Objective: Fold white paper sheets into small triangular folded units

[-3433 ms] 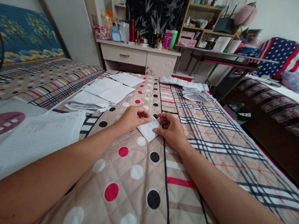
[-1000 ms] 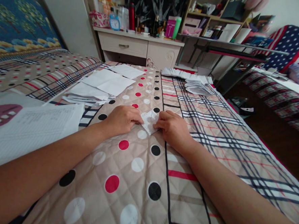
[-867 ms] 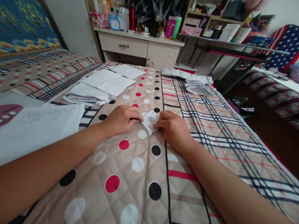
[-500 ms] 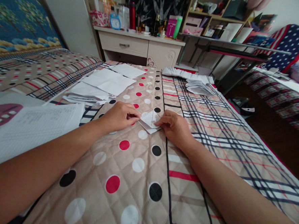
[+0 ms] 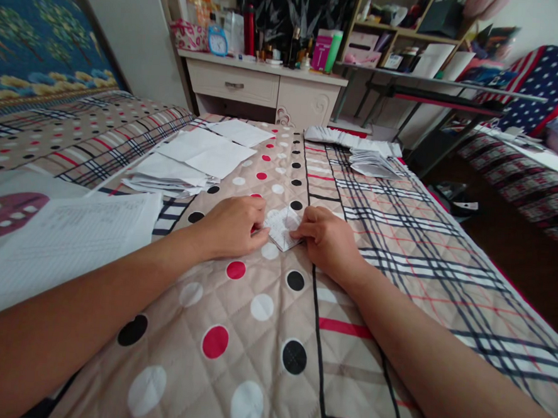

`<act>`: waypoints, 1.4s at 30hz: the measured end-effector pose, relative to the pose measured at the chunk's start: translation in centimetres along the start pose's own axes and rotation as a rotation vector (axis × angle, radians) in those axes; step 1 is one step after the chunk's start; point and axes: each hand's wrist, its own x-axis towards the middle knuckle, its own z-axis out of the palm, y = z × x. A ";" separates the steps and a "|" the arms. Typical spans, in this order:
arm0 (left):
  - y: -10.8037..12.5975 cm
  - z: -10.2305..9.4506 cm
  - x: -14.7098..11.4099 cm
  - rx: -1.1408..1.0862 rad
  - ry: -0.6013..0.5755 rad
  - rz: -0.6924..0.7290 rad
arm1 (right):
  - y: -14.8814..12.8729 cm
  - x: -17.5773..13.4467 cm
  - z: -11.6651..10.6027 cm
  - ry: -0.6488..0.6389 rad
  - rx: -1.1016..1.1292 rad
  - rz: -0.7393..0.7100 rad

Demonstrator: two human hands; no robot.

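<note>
A small folded piece of white paper (image 5: 281, 227) with faint print lies on the bedspread (image 5: 262, 334), between my two hands. My left hand (image 5: 237, 227) is at its left edge, thumb and fingers closed at the paper's side. From the right, my right hand (image 5: 327, 237) pinches the opposite edge with thumb and forefinger. The paper is a compact diamond shape with a crease down its middle. Behind my left hand sits a pile of white paper sheets (image 5: 172, 171). Farther back on the right is a stack of folded papers (image 5: 374, 163).
Printed sheets (image 5: 93, 229) lie at the left on a clear plastic bag (image 5: 9, 202). A row of folded paper (image 5: 344, 138) is near the bed's far edge. Beyond stand a white dresser (image 5: 234, 86) with a blue clock (image 5: 217, 43) and a metal-legged desk (image 5: 447, 87).
The paper's loose lower layer no longer sticks out; it now looks flatter and more compact. My left hand has shifted slightly right and down along its edge. My right hand keeps its pinch.
</note>
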 end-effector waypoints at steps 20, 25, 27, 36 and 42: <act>2.2 1.5 0.6 0.011 0.006 -0.403 | -0.1 0.0 -0.1 0.066 0.105 0.351; 1.9 2.1 0.8 0.011 -0.024 -0.428 | 0.5 0.2 -0.3 -0.013 0.304 0.462; 1.9 2.1 0.9 -0.002 -0.017 -0.416 | 0.8 0.2 -0.3 -0.013 0.419 0.419; 1.4 2.0 0.7 -0.163 0.019 -0.441 | 1.0 -0.1 0.3 -0.039 0.620 0.429; 1.2 2.2 0.6 -0.282 0.049 -0.430 | 1.5 -0.1 0.7 -0.033 0.726 0.415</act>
